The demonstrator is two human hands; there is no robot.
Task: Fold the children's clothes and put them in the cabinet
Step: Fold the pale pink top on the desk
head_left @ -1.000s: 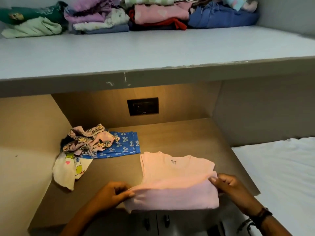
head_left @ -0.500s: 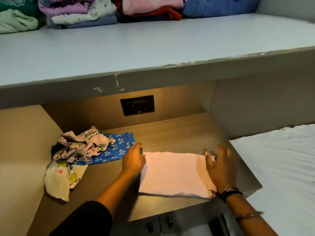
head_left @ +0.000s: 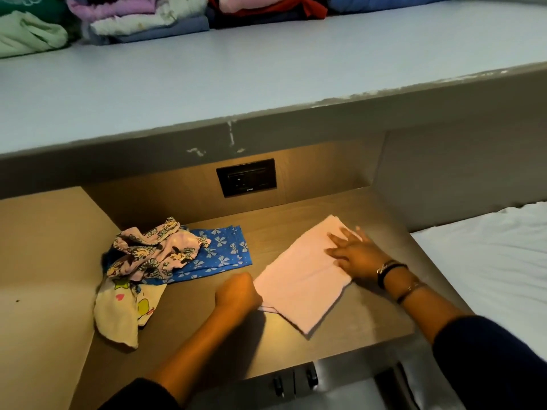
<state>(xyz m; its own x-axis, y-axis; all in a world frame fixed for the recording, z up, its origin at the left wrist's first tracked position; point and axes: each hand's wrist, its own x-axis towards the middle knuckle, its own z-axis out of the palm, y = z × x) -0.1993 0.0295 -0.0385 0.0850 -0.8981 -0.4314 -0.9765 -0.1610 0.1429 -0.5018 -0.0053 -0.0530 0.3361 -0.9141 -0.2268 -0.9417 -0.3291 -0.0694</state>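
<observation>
Folded pink shirt (head_left: pixel 296 287) — right hand (head_left: pixel 353 254) flat, left hand (head_left: pixel 236 292) gripping edge

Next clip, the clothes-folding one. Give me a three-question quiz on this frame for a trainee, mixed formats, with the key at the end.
1. True or false: the right hand lies flat on the pink shirt while the left hand grips its edge.
2. Which does the crumpled cartoon-print garment partly cover? A) the blue bow-print cloth B) the pink shirt C) neither
3. Fill in: the folded stacks sit on the ____ shelf.
Key: 1 true; 2 A; 3 upper.
</observation>
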